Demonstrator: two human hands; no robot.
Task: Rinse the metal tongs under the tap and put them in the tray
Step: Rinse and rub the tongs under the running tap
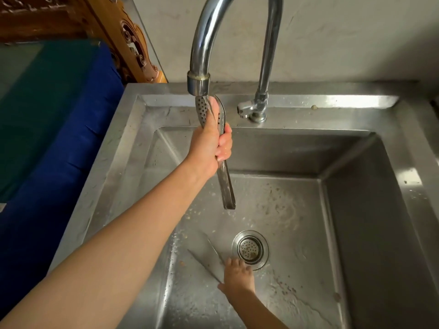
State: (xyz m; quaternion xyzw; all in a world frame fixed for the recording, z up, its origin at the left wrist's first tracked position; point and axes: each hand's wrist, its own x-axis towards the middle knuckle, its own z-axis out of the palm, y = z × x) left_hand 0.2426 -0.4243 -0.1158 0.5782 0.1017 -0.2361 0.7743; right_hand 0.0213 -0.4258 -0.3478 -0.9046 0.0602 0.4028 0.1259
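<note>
Metal tongs [225, 184] sat clamped in my left hand [211, 148], fingers [224, 144] wrapped mid-shaft, perforated tips above them at the tap [198, 84] spout. Stiff, light, wet-slick, I judged; grip mid-shaft. Right hand [237, 276] low in sink [356, 186], fingers spread, holding nothing.

Tongs [228, 186] middle hidden by left hand [209, 148]; tap [204, 43] arch cut off at top.
</note>
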